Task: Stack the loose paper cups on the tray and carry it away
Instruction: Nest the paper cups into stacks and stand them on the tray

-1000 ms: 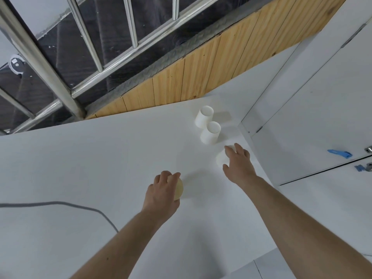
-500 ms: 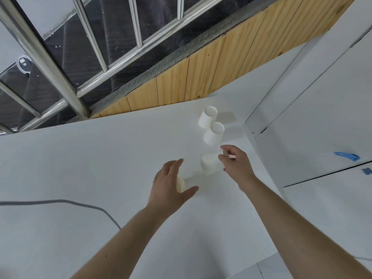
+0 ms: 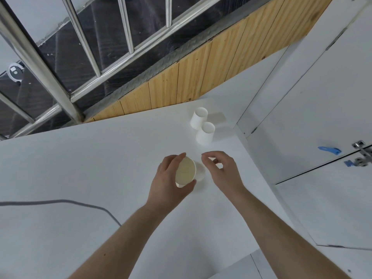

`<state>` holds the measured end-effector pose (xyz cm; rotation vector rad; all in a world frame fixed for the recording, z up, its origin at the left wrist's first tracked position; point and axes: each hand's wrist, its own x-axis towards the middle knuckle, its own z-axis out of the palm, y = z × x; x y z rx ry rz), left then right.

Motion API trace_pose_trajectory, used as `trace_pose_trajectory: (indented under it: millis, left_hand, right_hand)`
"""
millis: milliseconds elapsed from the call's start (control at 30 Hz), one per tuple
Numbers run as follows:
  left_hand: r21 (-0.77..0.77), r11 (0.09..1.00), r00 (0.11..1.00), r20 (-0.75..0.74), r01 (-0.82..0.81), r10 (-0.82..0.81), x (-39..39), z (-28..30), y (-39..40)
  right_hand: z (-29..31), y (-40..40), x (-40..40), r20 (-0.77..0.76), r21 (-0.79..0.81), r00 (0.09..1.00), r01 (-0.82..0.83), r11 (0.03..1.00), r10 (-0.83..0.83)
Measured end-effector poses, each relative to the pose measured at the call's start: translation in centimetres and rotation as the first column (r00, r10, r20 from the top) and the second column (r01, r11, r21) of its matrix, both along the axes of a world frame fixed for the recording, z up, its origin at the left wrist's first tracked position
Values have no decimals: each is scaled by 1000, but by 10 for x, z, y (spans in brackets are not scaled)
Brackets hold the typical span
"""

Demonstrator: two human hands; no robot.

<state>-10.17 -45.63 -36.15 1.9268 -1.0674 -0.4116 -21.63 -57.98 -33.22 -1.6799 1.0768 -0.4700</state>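
Note:
My left hand (image 3: 169,178) grips a paper cup (image 3: 185,171) tipped so its cream inside faces me. A second white cup's wall (image 3: 200,172) shows tight against its right side; whether the two are nested I cannot tell. My right hand (image 3: 223,170) hovers just right of them, fingers loosely curled, holding nothing. Two more white paper cups (image 3: 199,117) (image 3: 205,134) stand upright and close together near the far right corner of the white table (image 3: 80,168). No tray is in view.
A grey cable (image 3: 60,201) lies across the table on the left. The table's right edge runs beside white cabinet doors carrying a blue clip (image 3: 330,150) and a metal hinge (image 3: 362,154). A wood panel (image 3: 181,83) and metal railing (image 3: 50,63) stand behind.
My right hand brought the white cup leftward to the cup by my left hand and let it go. My left hand closed round the cream-lined cup and tipped it up.

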Motion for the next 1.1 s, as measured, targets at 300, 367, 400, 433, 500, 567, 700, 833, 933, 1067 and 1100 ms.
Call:
trace_pose_trajectory:
  millis: [300,367,400,433,500,567,700,833,933,1067,1100]
  left_hand:
    - [100,994,972,222,53,-74,-13,-8,-5]
    - [158,986,966,245,48,-86,-10,-11,-3]
    - [214,976,962,255,46,-102,-8,-12,-1]
    - [284,958,957,263,43,-121,-5,-13,2]
    - [431,902,947,278,25,-159,3,-18,8]
    - [531,847,947,263,18,-185,8,-22,12]
    - [596,802,957,204,46,-207,12,-27,18]
    - [570,820,967,173,57,-187,14,-30,22]
    - [547,835,969,173,53,-175,16,-30,24]
    - [504,863,972,175,46,-155,17,-26,29]
    - [490,870,973,175,50,-154,17,-25,30]
  right_hand:
    - [-14,10,-5,-172,-68,979,-120,990,107]
    - [-18,8,-8,-218,-76,975,-71,995,53]
    - [-21,6,-11,-249,-87,968,-54,995,31]
    - [-24,3,-15,-283,-93,959,-42,995,14]
    - [-32,-2,-23,-348,-85,937,-25,996,-7]
    - [-39,-5,-29,-407,-68,913,-14,998,-15]
    - [-52,-4,-35,-463,-55,886,-28,998,-1]
    - [-59,-2,-35,-529,-62,848,-83,995,37]
    - [-57,2,-34,-631,-177,775,-191,965,38]
    - [-49,15,-30,-670,-184,721,-389,903,174]
    - [-49,18,-29,-692,-162,689,-438,884,215]
